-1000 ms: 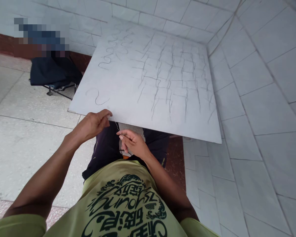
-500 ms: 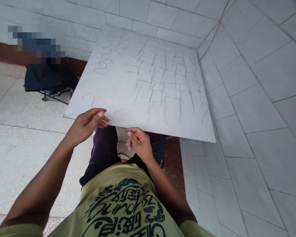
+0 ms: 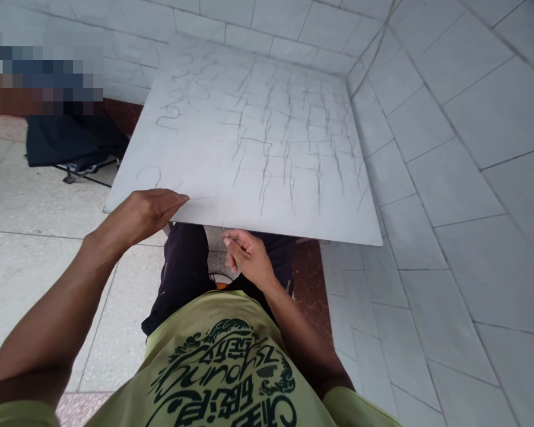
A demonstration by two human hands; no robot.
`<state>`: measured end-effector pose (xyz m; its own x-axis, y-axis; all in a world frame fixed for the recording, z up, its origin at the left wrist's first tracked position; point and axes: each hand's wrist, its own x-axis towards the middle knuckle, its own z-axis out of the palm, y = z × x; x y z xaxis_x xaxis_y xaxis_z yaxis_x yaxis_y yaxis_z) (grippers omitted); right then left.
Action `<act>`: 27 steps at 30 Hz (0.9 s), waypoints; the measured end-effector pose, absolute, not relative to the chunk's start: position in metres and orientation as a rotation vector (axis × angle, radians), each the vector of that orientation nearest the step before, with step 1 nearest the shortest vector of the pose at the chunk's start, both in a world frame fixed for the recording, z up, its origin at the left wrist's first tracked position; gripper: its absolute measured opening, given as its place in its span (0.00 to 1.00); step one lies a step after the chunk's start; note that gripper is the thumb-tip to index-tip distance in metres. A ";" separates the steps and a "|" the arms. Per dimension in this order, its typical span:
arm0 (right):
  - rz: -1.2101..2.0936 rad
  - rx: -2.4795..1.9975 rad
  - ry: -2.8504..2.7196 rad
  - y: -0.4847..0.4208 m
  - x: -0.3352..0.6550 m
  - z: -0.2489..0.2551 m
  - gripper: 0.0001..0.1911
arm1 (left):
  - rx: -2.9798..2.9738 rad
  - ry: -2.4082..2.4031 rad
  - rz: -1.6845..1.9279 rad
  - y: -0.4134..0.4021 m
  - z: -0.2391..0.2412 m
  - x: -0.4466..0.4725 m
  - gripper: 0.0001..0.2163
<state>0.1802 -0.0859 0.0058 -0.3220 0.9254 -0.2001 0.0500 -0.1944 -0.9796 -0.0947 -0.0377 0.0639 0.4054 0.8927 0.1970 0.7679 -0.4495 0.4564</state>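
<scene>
- Your two hands work at the near edge of the board. Your left hand point(image 3: 145, 212) lies with thumb and fingers pressed together, pinching one end of a thin strand point(image 3: 207, 198) right at the board's edge.
- Your right hand point(image 3: 249, 258) is lower, over your lap and just off the board. Its fingers are curled and its fingertips nip the strand's other end.
- One tiled wall point(image 3: 463, 178) runs along your right side, and one pale tiled floor point(image 3: 35, 201) spreads out to your left.
- One large white board point(image 3: 196, 154) slopes away from your knees, with its far edge near the wall's corner.
- One green printed shirt point(image 3: 222, 367) fills the bottom of the view, above dark trousers.
- One dark bundle point(image 3: 71, 142) sits on a folding frame on the floor, well left of the board.
- Many fine lines point(image 3: 267, 166) cross the board in a loose grid, with wavy ones at its left. They are too thin and too many to count.
- The one strand you hold runs from your left fingertips along the board's edge, then bends down to your right fingertips.
</scene>
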 end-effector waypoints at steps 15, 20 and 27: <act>1.511 -1.218 -1.302 -0.080 0.180 0.001 0.15 | 1.786 1.576 0.884 -0.038 0.050 -0.057 0.25; 1.456 -1.193 -1.351 -0.072 0.176 -0.002 0.14 | 1.982 1.564 0.793 -0.024 0.057 -0.055 0.17; 1.381 -1.204 -1.395 -0.047 0.170 0.000 0.13 | 2.274 1.558 0.680 0.028 0.066 -0.056 0.14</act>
